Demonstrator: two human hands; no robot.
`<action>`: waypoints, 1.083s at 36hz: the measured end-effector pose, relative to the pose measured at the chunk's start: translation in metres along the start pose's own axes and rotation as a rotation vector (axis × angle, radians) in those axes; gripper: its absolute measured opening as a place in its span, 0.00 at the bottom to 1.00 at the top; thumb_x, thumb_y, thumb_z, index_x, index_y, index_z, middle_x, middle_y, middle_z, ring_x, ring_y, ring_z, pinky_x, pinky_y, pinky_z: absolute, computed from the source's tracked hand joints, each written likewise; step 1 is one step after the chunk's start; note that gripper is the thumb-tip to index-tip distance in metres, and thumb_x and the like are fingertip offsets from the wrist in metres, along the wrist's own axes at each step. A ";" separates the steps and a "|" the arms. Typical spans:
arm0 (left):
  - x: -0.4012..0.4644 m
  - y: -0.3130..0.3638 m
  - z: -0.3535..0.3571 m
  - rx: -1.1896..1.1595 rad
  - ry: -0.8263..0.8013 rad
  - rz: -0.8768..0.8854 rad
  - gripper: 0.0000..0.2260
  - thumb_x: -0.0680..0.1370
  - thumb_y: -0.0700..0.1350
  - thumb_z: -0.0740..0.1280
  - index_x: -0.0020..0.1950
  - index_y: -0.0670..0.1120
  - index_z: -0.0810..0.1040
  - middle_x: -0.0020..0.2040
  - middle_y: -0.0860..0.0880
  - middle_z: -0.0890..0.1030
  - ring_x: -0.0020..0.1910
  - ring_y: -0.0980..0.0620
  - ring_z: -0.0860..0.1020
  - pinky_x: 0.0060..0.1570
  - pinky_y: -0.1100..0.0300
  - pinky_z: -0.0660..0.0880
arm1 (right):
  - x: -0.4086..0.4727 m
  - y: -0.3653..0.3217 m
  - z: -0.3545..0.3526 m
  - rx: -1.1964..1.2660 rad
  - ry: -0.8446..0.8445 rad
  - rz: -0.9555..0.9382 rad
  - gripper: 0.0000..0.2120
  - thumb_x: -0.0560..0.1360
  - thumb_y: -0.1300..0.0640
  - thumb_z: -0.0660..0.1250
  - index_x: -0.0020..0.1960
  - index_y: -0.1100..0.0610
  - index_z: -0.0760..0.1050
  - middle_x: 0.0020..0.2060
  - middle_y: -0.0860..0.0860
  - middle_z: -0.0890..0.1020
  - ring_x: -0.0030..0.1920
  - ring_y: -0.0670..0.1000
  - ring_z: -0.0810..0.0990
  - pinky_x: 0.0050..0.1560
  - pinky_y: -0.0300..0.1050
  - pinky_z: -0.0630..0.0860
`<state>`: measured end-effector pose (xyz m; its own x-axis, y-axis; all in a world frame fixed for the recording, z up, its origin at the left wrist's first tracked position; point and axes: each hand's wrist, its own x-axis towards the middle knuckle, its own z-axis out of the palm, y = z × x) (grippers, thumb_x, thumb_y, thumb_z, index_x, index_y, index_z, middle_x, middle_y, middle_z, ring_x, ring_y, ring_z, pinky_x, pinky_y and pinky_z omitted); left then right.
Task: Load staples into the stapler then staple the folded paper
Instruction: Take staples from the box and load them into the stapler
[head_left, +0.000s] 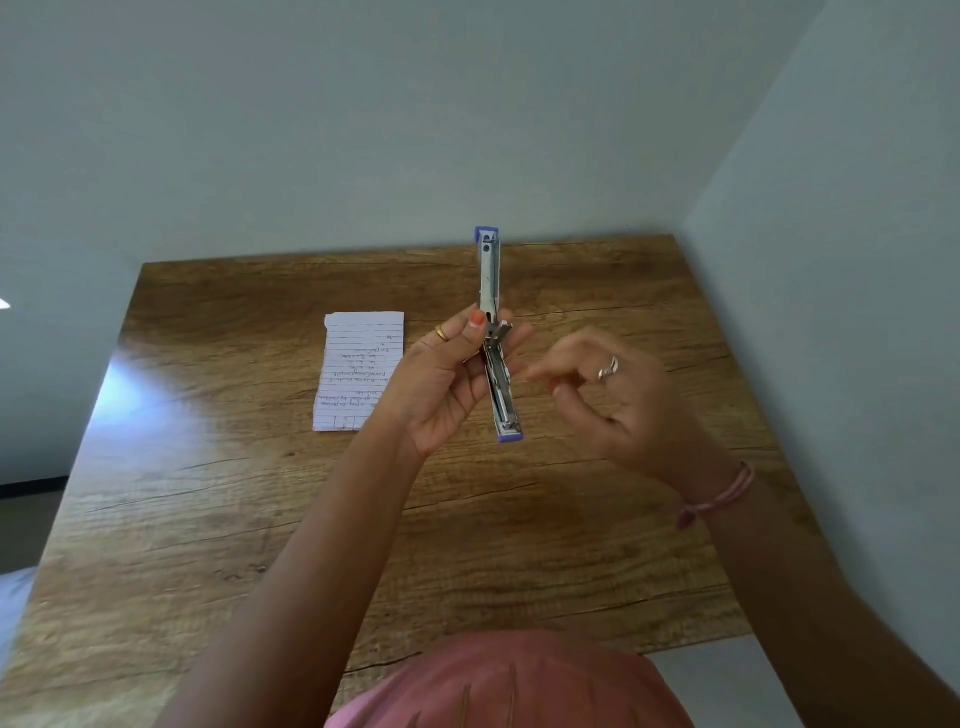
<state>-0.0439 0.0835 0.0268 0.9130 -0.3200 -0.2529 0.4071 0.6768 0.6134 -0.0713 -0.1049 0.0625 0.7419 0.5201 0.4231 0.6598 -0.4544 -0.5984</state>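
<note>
Fingers and thumb of the left hand pinch the hinge of a blue-and-silver metal stapler, swung fully open above the wooden table. The right hand, blurred, curls just beside it; whether it holds staples is unclear. Seat staples squarely in the open channel. The folded lined paper bears illegible handwriting.

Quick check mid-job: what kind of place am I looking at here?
Probably a plain desk in a room corner: a wood-grain table against bare pale walls, with lined, handwritten paper and an opened stapler.
</note>
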 end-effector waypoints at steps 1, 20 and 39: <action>0.000 0.000 0.000 0.002 0.008 -0.002 0.11 0.79 0.39 0.62 0.60 0.39 0.77 0.49 0.45 0.85 0.51 0.48 0.84 0.49 0.53 0.82 | 0.002 0.001 0.001 0.039 0.016 0.068 0.12 0.75 0.63 0.63 0.57 0.59 0.78 0.47 0.48 0.78 0.41 0.47 0.78 0.42 0.46 0.78; 0.001 0.003 -0.001 -0.002 0.010 0.040 0.14 0.75 0.40 0.65 0.59 0.40 0.77 0.50 0.46 0.85 0.55 0.46 0.82 0.56 0.48 0.79 | -0.002 0.010 0.017 0.208 0.160 0.156 0.14 0.74 0.66 0.59 0.46 0.54 0.81 0.46 0.48 0.79 0.43 0.52 0.80 0.41 0.55 0.78; -0.006 -0.027 -0.012 -0.037 0.098 0.261 0.16 0.77 0.38 0.64 0.64 0.42 0.76 0.51 0.46 0.83 0.58 0.49 0.80 0.58 0.53 0.77 | -0.015 0.004 0.053 0.824 0.382 0.702 0.15 0.65 0.53 0.76 0.52 0.49 0.81 0.43 0.53 0.87 0.43 0.50 0.86 0.43 0.38 0.81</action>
<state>-0.0603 0.0749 0.0029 0.9845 -0.0669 -0.1622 0.1566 0.7523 0.6400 -0.0863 -0.0761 0.0179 0.9961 0.0218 -0.0857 -0.0878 0.1275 -0.9879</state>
